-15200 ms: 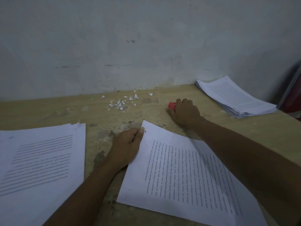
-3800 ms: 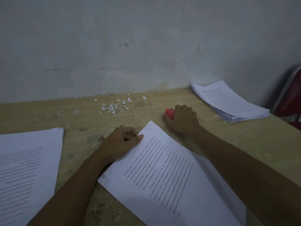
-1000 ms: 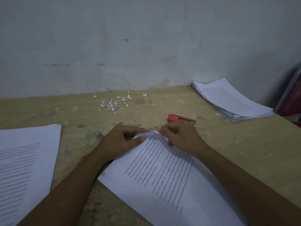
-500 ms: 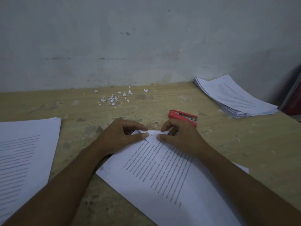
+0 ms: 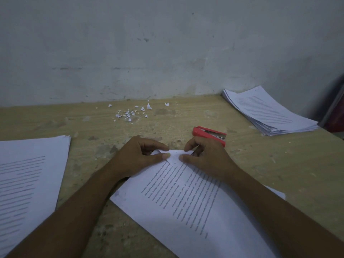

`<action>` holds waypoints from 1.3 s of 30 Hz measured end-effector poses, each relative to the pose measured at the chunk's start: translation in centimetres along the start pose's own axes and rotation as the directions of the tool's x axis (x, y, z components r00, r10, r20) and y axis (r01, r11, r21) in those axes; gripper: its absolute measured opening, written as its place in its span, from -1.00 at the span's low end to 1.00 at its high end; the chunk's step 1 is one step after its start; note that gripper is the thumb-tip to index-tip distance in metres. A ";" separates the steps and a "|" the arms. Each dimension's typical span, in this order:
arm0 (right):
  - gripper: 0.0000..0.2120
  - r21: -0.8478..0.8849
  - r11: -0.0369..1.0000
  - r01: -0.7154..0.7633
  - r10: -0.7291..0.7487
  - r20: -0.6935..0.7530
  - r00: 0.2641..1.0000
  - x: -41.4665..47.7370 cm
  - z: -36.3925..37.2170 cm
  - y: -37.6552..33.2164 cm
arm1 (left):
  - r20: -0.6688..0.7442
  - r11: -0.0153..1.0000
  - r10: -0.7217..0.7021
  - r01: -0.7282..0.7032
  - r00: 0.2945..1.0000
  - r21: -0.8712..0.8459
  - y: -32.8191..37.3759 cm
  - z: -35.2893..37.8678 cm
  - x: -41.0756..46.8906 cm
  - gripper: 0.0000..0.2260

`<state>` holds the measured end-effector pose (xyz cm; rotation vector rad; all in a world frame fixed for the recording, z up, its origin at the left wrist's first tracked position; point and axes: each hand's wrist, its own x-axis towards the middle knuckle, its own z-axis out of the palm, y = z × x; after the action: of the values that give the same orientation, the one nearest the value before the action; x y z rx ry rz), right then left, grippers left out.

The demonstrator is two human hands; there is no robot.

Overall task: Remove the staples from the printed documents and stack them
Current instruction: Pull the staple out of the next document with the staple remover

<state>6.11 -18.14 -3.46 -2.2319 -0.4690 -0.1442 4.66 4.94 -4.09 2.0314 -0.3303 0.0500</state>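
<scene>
Document lies angled on the counter, centre-front, with its top corner between both hands. Left hand and right hand both have their fingers curled, thumb against forefinger, pinching that corner from either side. The corner looks lifted or folded over. The staple itself is too small to make out.

Risks:
- The corner could tear off if the two pinches pull apart too hard. The paper scraps near the wall suggest this happens.
- The staple legs could prick a fingertip, as there is no tool in hand.
- The lower sheets could slide or fan out, since only the corner is pinned.
- The staple could stay caught in the bottom pages if only the top sheet is peeled.

Versus 3.8 s ago:
- The right hand was resting on the red stapler. It is now off it and on the corner.
- The stapler lies free just behind the right hand.
- The left hand held the corner alone then.
- The corner was flat then.
- The left stack and far-right stack are unchanged.
</scene>
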 end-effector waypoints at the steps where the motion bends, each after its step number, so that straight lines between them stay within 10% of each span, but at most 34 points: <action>1: -0.81 0.000 1.000 0.001 -0.001 -0.001 1.000 0.0 0.0 0.0 | 0.003 1.000 -0.001 0.001 1.000 0.001 0.1 0.0 0.0 -0.82; 15: -0.67 -0.034 0.994 0.101 -0.106 -0.222 0.969 0.9 0.3 0.2 | -0.049 0.996 0.021 -0.017 0.999 0.090 1.8 1.3 1.7 -0.70; 18: -0.85 -0.225 0.974 -0.018 -0.061 -0.339 0.939 1.6 -0.7 1.3 | -0.050 1.000 -0.028 0.028 0.998 -0.009 1.4 1.4 1.7 -0.60; 22: -0.59 -0.515 0.830 -0.213 0.106 -0.229 0.968 2.2 -1.6 3.4 | -0.027 0.990 -0.079 0.075 0.997 -0.120 1.0 1.5 1.2 -0.58; 35: -0.55 -0.552 0.830 0.075 -0.210 -0.185 0.960 1.9 -3.3 1.6 | -0.051 0.975 -0.206 0.201 0.977 -0.092 1.5 1.3 1.7 -0.71; 39: -0.72 -0.268 0.955 0.129 -0.175 -0.156 0.972 0.1 -3.2 -1.8 | -0.089 0.972 -0.234 0.230 0.968 -0.050 1.4 1.3 1.9 -0.69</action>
<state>5.71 -19.52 -0.05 -2.4047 -0.5500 -0.5076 5.96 2.82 -3.15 2.0087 -0.0319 -0.0056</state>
